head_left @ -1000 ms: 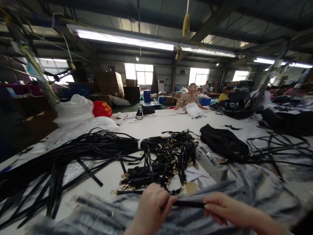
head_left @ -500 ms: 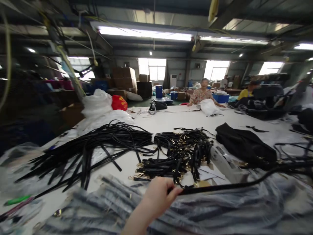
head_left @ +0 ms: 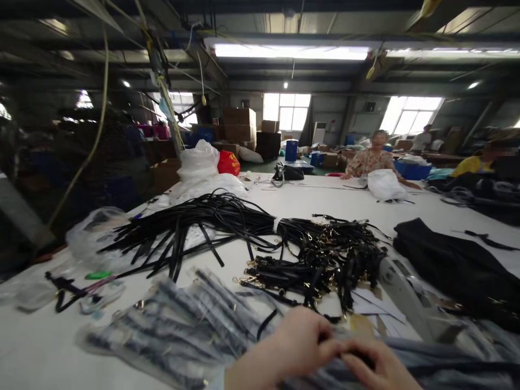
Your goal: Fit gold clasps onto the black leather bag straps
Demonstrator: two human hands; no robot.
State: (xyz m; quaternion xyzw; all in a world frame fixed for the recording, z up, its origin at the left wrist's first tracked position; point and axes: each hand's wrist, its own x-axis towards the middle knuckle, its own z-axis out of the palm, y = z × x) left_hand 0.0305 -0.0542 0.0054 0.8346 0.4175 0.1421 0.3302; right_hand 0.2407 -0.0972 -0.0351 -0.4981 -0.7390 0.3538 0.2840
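Workshop: windows (head_left: 286, 111) are glowing along the far wall, and a long tube light (head_left: 290, 51) is shining above the bench (head_left: 345, 197).
Left hand (head_left: 298, 338): its fingers are curling inward, leaving only a small gap at the thumb; one cannot tell whether they are gripping anything.
Right hand (head_left: 377, 363): its fingers are bending, the tips meeting or nearly meeting those of the left hand; whatever they may be holding is staying hidden.
Black strap (head_left: 266, 324): a short curved piece is showing just beside the back of the left hand, over the bagged straps (head_left: 182, 325).
Clear plastic: those bagged straps are lying across the near part of the bench, partly beneath both hands.
Strap bundle (head_left: 227, 214): long black lengths are fanning leftward from a white tie (head_left: 277, 224), while gold clasps (head_left: 309, 236) are clustering on the other side.
Grey device (head_left: 410, 292): it is resting between white papers (head_left: 377, 306) and a black fabric item (head_left: 450, 254).
Far edge: a co-worker (head_left: 371, 160) in a floral top is facing the bench behind a white bundle (head_left: 385, 185).
Far left: a red bag (head_left: 228, 162) is sitting beside white wrapping (head_left: 199, 160).
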